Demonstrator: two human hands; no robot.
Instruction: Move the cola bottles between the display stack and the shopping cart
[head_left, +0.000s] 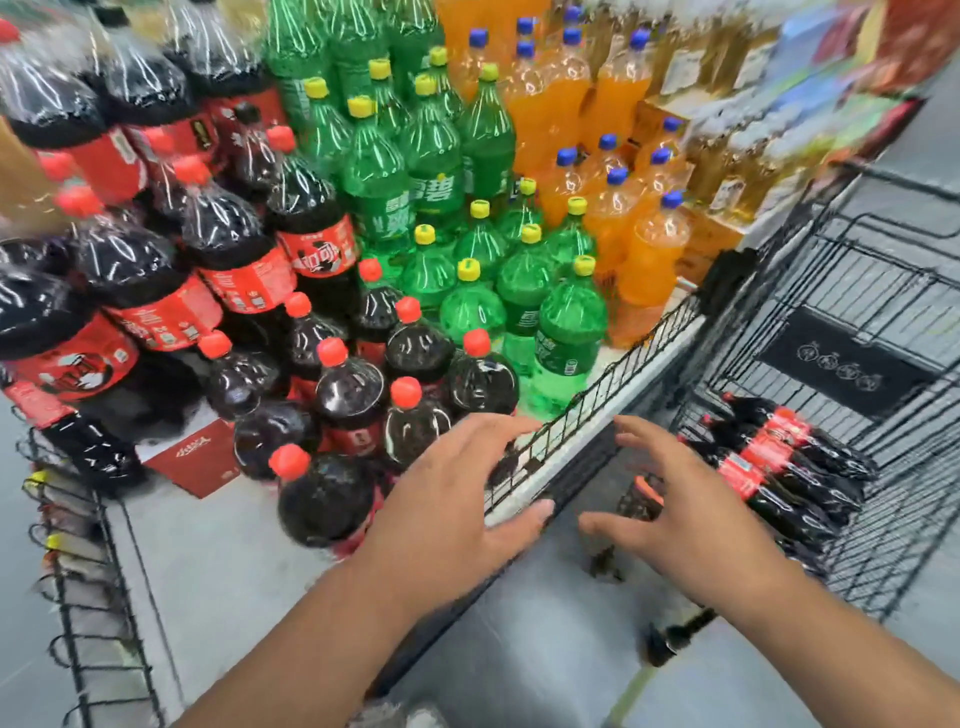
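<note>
Cola bottles (779, 462) lie in the cart (883, 322) (fingers spread, both empty): left hand (457, 499), right hand (691, 514).

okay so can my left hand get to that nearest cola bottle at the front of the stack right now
Probably yes. The left hand is open and empty, hovering just right of the nearest cola bottle, which stands alone at the front edge with nothing between them. The wire rail lies to the hand's far side, so it shouldn't block.
</note>
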